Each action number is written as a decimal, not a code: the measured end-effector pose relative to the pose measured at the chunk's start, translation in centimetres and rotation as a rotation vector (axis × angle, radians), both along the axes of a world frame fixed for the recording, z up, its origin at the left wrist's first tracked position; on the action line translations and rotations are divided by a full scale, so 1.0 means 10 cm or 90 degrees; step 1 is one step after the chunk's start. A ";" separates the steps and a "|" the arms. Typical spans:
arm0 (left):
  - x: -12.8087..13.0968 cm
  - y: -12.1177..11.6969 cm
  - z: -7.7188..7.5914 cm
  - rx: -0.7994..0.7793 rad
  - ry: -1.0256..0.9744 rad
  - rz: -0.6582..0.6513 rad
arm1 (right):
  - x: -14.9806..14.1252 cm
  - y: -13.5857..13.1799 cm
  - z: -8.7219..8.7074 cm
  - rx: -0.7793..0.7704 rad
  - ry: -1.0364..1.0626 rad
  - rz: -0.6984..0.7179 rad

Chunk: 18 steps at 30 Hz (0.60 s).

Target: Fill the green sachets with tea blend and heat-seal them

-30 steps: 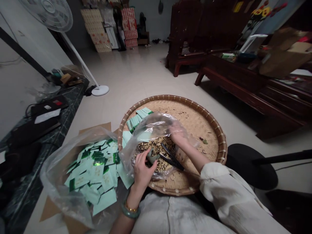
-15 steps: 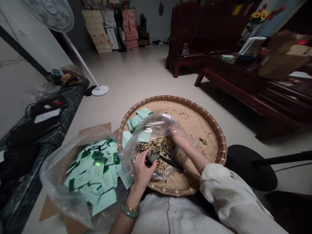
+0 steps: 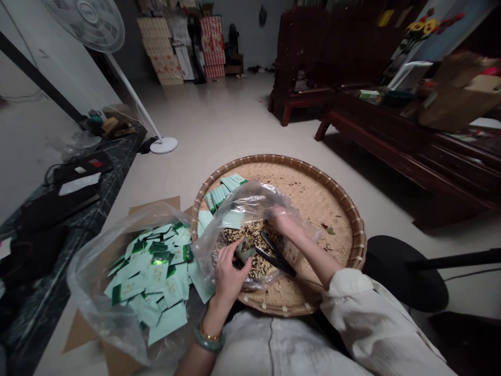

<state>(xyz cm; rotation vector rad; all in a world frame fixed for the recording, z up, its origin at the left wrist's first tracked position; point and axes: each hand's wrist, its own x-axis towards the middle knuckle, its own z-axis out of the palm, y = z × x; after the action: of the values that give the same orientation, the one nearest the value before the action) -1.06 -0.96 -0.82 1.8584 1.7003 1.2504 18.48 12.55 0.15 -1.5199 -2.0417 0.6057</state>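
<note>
My left hand [image 3: 230, 274] pinches a small pale green sachet [image 3: 245, 252] over a heap of dried herb pieces [image 3: 250, 241]. The heap lies inside a clear plastic bag [image 3: 242, 206], which rests on a round woven bamboo tray [image 3: 313, 203]. My right hand [image 3: 285, 222] sits behind the plastic, its fingers hidden. Black tongs [image 3: 275, 257] lie in the herbs between my hands. A small stack of sachets [image 3: 219, 196] sits on the tray. Many more green-and-white sachets [image 3: 154, 277] fill a second clear bag to my left.
Cardboard [image 3: 156, 204] lies under the left bag, beside a dark marble ledge [image 3: 109, 172] with black items. A white standing fan [image 3: 88, 15] is behind it. Dark wooden furniture [image 3: 391, 125] lines the right. A black round stool seat [image 3: 403, 271] sits right of the tray.
The whole view has shifted slightly as my head turns a little left. My hands, the tongs and the bag keep nearly the same positions.
</note>
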 end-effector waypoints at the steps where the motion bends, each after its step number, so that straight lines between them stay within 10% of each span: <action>1: 0.00 0.00 -0.01 -0.002 -0.002 -0.001 | -0.02 -0.04 0.01 -0.016 0.011 0.017; 18: 0.05 0.03 -0.02 -0.008 0.005 -0.020 | -0.09 -0.67 0.47 -0.367 0.600 0.040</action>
<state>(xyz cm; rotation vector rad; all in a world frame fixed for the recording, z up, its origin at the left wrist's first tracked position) -0.53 -0.67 -1.00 1.8785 1.6727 1.2197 17.56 5.84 4.90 -1.0782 -1.2158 1.6601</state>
